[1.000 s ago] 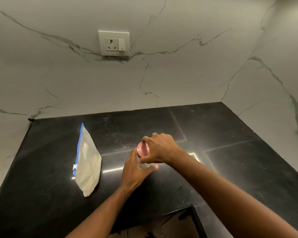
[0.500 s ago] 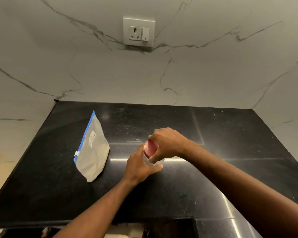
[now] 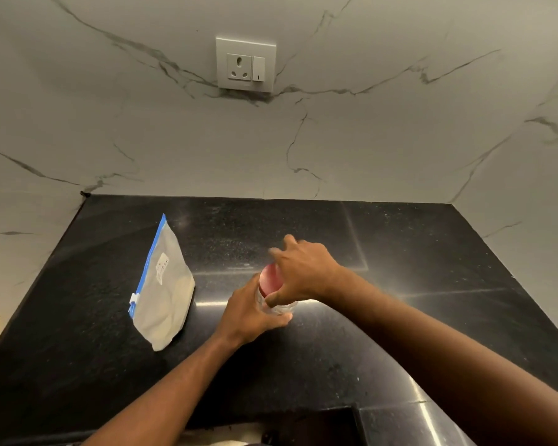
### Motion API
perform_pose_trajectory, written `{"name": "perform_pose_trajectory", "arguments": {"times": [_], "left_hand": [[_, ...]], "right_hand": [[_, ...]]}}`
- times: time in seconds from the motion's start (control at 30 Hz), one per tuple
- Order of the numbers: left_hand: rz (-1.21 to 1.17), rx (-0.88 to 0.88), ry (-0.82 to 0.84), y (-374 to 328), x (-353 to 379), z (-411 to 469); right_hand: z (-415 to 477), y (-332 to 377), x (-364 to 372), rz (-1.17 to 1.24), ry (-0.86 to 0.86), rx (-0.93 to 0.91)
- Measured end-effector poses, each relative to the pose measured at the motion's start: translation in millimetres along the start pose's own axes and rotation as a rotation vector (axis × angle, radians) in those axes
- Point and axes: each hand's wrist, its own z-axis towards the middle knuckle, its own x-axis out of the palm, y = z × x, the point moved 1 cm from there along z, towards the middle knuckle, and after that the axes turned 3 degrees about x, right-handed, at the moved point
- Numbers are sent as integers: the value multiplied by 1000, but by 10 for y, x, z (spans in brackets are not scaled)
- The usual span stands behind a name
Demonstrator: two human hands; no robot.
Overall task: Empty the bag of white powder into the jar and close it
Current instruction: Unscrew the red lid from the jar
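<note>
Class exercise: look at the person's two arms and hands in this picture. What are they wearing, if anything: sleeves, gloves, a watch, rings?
Nothing shows on either arm. The left hand and right hand are bare, with no gloves; no rings can be made out, though the right fingers are blurred. Both forearms are uncovered to the frame's edge: no sleeves, watch or bracelet in view.

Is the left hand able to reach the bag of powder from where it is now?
Probably yes. The bag stands just left of the left hand, with bare counter between them. But that hand is now holding the jar, so it must let go first.
</note>
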Motion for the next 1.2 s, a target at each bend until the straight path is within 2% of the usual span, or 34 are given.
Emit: {"name": "perform_pose_trajectory", "arguments": {"times": [0.23,0.43,0.53,0.73,0.83,0.97,1.1,1.2], "left_hand": [[-21,23,3,23,-1,21],[-17,35,-54,-7,24,15],[-26,45,-61,-17,36,15],[-14,38,19,42,-3,90],[-8,69,37,47,-11,113],[-26,76,32,36,-19,73],[-19,78,39,23,-8,82],[-1,75,52,59,3,102]], "right_hand": [[7,-25,167,265,30,55],[17,-99,192,316,29,7],[19,-151,136,295,59,-77],[60,-256,-43,198,231,-305],[13,-221,-52,295,223,-188],[-97,-71,7,-23,28,44],[-102,11,55,72,-27,49],[-91,-54,2,143,60,-110]]}}
